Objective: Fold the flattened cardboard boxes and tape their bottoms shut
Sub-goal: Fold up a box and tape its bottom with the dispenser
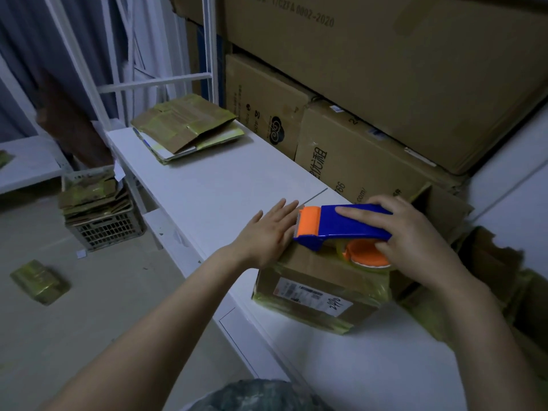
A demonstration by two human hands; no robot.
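A small folded cardboard box [317, 295] with yellow-green tape on its edges and a white label on its front stands on the white table [207, 191]. A blue and orange tape dispenser [341, 225] lies across the box's top. My right hand [415, 235] grips the dispenser, fingers over its blue body and round the orange roll. My left hand [269, 232] lies flat with straight fingers on the box's left top edge, next to the dispenser's toothed end. A stack of flattened boxes [185, 126] lies at the table's far end.
Large brown cartons [385, 84] are stacked against the table's right side. Torn cardboard pieces [489, 262] sit to the right of the box. On the floor at left are a grey crate [103, 223] heaped with flattened boxes and a small taped box [40, 281]. White shelf frames [124, 84] stand behind.
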